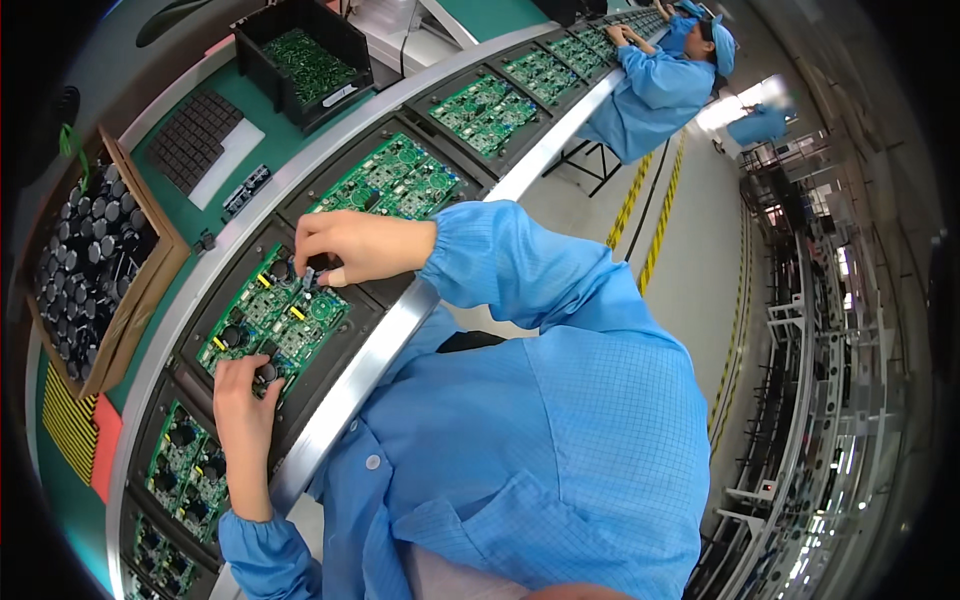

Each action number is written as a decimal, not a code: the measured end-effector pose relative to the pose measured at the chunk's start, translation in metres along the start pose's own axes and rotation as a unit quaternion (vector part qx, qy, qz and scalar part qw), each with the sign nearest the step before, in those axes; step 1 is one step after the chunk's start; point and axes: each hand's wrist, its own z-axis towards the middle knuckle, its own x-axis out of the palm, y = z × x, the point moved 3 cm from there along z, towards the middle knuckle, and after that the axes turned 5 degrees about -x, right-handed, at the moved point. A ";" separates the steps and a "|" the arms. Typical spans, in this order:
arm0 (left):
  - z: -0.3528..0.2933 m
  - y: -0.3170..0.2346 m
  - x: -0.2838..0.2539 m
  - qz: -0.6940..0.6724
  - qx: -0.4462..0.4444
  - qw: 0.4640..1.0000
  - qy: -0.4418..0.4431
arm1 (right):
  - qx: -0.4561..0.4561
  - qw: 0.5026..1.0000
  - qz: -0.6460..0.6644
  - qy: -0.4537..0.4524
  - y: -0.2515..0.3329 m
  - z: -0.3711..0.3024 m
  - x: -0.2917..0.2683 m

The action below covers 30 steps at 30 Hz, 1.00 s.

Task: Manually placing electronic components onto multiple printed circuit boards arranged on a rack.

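A green circuit board panel lies in a black tray in front of me, carrying black round capacitors and yellow parts. My left hand is at the panel's near left corner, thumb and fingers closed around a black cylindrical capacitor that stands on the board. Over the far right part of the same panel, my right hand pinches a small dark grey component right at the board's surface. The fingers partly cover it, so whether it is seated cannot be told.
A cardboard box of black capacitors stands at the left beside a block of dark square parts. Farther back is a black bin of small green parts. More trayed boards line the metal-edged conveyor. A blue-clad co-worker works farther along.
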 end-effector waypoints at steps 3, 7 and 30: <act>0.004 0.005 0.001 -0.005 0.015 1.000 0.003 | -0.021 0.999 -0.024 -0.024 0.000 -0.013 -0.001; -0.002 0.008 0.000 0.010 0.059 0.998 -0.012 | 0.028 0.999 -0.004 -0.015 0.007 -0.021 0.005; -0.004 0.018 0.004 0.036 0.081 0.996 -0.021 | 0.102 0.993 -0.058 0.008 0.013 -0.010 0.046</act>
